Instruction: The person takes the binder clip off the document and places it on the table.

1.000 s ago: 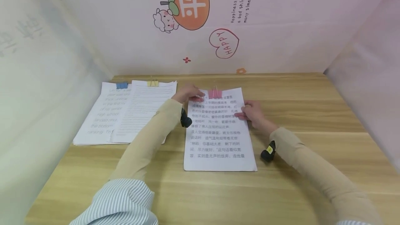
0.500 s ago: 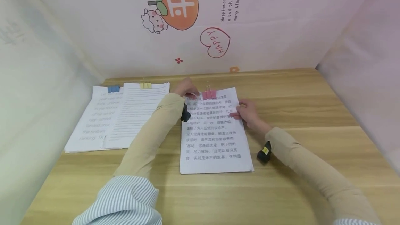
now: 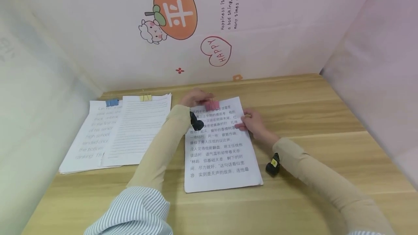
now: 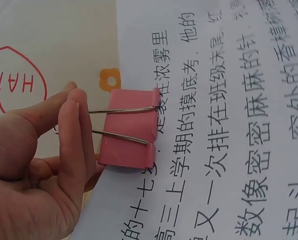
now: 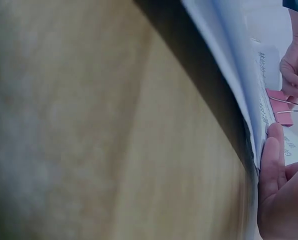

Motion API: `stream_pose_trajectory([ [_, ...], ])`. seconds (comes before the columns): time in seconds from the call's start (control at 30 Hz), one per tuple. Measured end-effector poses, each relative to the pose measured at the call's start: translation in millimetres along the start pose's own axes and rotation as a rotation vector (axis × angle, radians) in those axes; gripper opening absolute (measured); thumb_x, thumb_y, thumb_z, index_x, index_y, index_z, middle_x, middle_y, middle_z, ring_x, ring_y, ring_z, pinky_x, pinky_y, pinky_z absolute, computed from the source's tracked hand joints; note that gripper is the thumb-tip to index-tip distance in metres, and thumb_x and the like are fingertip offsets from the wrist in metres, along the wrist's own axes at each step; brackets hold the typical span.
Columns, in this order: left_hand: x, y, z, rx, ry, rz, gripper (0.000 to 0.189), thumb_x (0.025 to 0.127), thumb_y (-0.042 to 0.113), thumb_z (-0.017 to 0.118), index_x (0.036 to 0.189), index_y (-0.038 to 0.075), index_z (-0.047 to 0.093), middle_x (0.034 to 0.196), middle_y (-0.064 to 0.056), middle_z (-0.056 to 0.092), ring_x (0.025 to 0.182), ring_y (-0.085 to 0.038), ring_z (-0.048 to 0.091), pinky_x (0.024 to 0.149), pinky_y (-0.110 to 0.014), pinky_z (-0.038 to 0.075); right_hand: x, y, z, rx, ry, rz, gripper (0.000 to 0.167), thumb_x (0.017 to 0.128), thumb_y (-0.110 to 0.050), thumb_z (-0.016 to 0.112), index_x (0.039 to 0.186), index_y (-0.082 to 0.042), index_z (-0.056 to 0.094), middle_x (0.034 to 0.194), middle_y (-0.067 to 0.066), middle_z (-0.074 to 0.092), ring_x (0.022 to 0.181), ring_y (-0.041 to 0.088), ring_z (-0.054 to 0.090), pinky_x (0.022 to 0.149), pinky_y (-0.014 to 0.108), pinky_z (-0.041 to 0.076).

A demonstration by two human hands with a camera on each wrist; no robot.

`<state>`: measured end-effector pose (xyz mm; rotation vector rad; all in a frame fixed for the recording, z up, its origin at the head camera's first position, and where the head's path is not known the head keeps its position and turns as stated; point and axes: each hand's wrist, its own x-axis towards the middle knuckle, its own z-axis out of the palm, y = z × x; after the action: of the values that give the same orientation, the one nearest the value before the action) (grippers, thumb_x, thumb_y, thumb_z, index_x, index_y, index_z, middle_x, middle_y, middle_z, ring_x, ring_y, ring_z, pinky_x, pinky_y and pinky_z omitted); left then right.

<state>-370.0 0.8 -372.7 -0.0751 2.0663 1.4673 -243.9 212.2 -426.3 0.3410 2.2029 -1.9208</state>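
Note:
A pink binder clip (image 3: 212,105) sits on the top edge of a stack of printed paper (image 3: 222,180) in the middle of the table. My left hand (image 3: 195,98) is at the clip; the left wrist view shows its fingers and thumb pinching the clip's wire handles (image 4: 124,111), while the pink body (image 4: 129,130) still bites the sheets. At the stack's right edge, my right hand (image 3: 256,124) grips the paper, index finger lying over the print. Seen from the right wrist, its fingers (image 5: 271,155) hold that edge, which stands raised off the wood.
To the left lie two overlapping paper stacks, one with a blue binder clip (image 3: 112,102), the other with a yellow one (image 3: 145,98). Behind the wooden table (image 3: 277,206) rises a white back wall (image 3: 267,39) with printed drawings; pale side panels flank both sides.
My left hand has gone from the stack's upper left corner to the clip's handles. My right hand keeps its place on the right edge. The head view has turned somewhat right.

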Motion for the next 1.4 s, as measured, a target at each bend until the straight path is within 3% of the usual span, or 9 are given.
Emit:
stream_pose_trajectory([
  [0.23, 1.7, -3.1, -5.5, -0.225, -0.056, -0.018, 0.035, 0.089, 0.017, 0.065, 0.116, -0.004, 0.058, 0.076, -0.003, 0.062, 0.066, -0.01, 0.056, 0.064, -0.018, 0.048, 2.1, -2.5, 0.6, -0.015, 0.003, 0.031, 0.038, 0.096, -0.001, 0.039, 0.134, 0.004, 0.04, 0.121, 0.033, 0.054, 0.06, 0.004, 0.065, 0.056, 0.015, 0.054],
  [0.37, 1.4, -2.9, -6.1, -0.249, -0.061, -0.007, 0.028, 0.09, 0.02, 0.064, 0.11, -0.001, 0.061, 0.079, -0.003, 0.062, 0.069, -0.011, 0.055, 0.067, -0.019, 0.047, 3.6, -4.5, -0.6, -0.028, -0.007, 0.03, 0.038, 0.096, -0.001, 0.038, 0.134, 0.004, 0.04, 0.121, 0.032, 0.054, 0.061, 0.004, 0.065, 0.057, 0.015, 0.054],
  [0.67, 0.2, 3.4, -4.0, -0.156, -0.058, 0.086, 0.028, 0.089, 0.026, 0.065, 0.099, 0.0, 0.063, 0.075, -0.002, 0.056, 0.071, -0.013, 0.049, 0.071, -0.022, 0.042, 7.6, -12.2, -4.4, -0.093, -0.009, 0.043, 0.038, 0.096, -0.001, 0.039, 0.134, 0.004, 0.04, 0.122, 0.03, 0.054, 0.063, 0.004, 0.065, 0.058, 0.016, 0.054],
  [0.83, 1.2, 7.3, -12.4, -0.179, -0.096, 0.134, 0.029, 0.093, 0.025, 0.06, 0.089, -0.004, 0.063, 0.065, -0.006, 0.062, 0.06, -0.016, 0.054, 0.063, -0.022, 0.043, 8.3, -14.3, -5.7, -0.138, -0.017, 0.047, 0.041, 0.096, -0.002, 0.039, 0.136, 0.003, 0.039, 0.122, 0.029, 0.054, 0.064, 0.006, 0.065, 0.058, 0.017, 0.054],
  [0.93, 0.7, 10.2, -20.8, -0.244, -0.112, 0.132, 0.029, 0.094, 0.024, 0.058, 0.083, -0.003, 0.063, 0.06, -0.007, 0.062, 0.055, -0.016, 0.054, 0.057, -0.022, 0.04, 7.7, -13.9, -5.4, -0.155, -0.022, 0.048, 0.041, 0.096, -0.002, 0.039, 0.137, 0.003, 0.039, 0.121, 0.029, 0.054, 0.064, 0.006, 0.065, 0.058, 0.018, 0.054],
  [1.13, -1.6, 13.1, -41.9, -0.322, 0.003, 0.11, 0.019, 0.091, 0.022, 0.064, 0.079, 0.007, 0.064, 0.067, 0.001, 0.059, 0.061, -0.009, 0.048, 0.062, -0.019, 0.04, 3.8, -14.0, -4.8, -0.179, -0.028, 0.05, 0.047, 0.095, -0.001, 0.039, 0.141, 0.005, 0.033, 0.123, 0.03, 0.053, 0.062, 0.007, 0.066, 0.056, 0.018, 0.054],
  [1.27, -1.5, 6.7, -52.5, -0.23, 0.069, 0.092, 0.022, 0.089, 0.027, 0.065, 0.092, 0.006, 0.064, 0.072, 0.001, 0.057, 0.066, -0.011, 0.05, 0.073, -0.022, 0.043, -0.2, -12.1, -5.0, -0.187, -0.015, 0.07, 0.048, 0.095, -0.002, 0.04, 0.142, 0.005, 0.032, 0.122, 0.031, 0.054, 0.061, 0.008, 0.066, 0.054, 0.018, 0.054],
  [1.4, 1.8, -6.9, -57.1, -0.121, 0.12, 0.033, 0.033, 0.089, 0.033, 0.064, 0.107, 0.005, 0.064, 0.083, -0.004, 0.068, 0.077, -0.016, 0.063, 0.091, -0.03, 0.043, -5.0, -6.4, -3.1, -0.17, -0.017, 0.081, 0.046, 0.096, -0.002, 0.04, 0.14, 0.007, 0.032, 0.125, 0.032, 0.052, 0.062, 0.008, 0.066, 0.056, 0.019, 0.054],
])
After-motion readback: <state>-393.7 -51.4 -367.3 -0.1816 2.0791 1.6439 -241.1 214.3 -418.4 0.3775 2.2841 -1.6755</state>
